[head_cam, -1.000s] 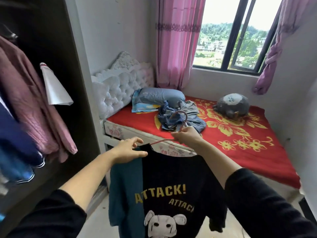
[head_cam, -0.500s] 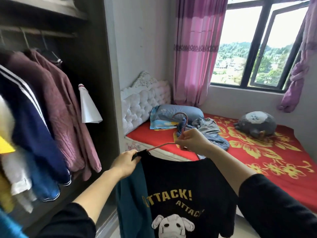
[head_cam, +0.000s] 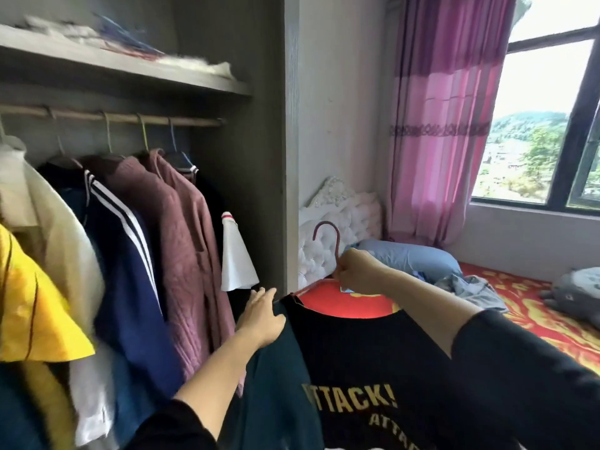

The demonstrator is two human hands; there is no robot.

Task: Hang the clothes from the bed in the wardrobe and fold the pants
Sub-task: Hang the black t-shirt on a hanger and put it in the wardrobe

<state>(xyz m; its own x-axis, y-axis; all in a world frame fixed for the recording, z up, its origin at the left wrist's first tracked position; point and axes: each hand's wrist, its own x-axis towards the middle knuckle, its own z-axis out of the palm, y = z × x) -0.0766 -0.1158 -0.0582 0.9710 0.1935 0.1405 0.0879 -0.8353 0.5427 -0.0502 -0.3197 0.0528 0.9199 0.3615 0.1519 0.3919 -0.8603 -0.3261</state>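
**Shirt on hanger, short of the rail**

Wardrobe [head_cam: 269, 157] at left, open. Rail [head_cam: 113, 117] under the shelf, crowded with hung garments, a free stretch at its right end. Bed [head_cam: 535, 319] at right, a crumpled grey-blue pile [head_cam: 470, 287] beside the pillow.

Black-and-teal T-shirt [head_cam: 373, 368] held up between wardrobe and bed, below rail height, on a red hanger [head_cam: 338, 251]. Judged light and limp, likely to slide off the thin hanger arm if tilted.

Left hand [head_cam: 261, 316] laid on the shirt shoulder nearer the wardrobe, fingers nearly straight, steadying; thumb hidden. Right hand [head_cam: 357, 274] pinching the hanger neck just under the hook, fingers curled.

Best taken there, by the stiff neck, not by the cloth. Hook free, open side toward the wardrobe.
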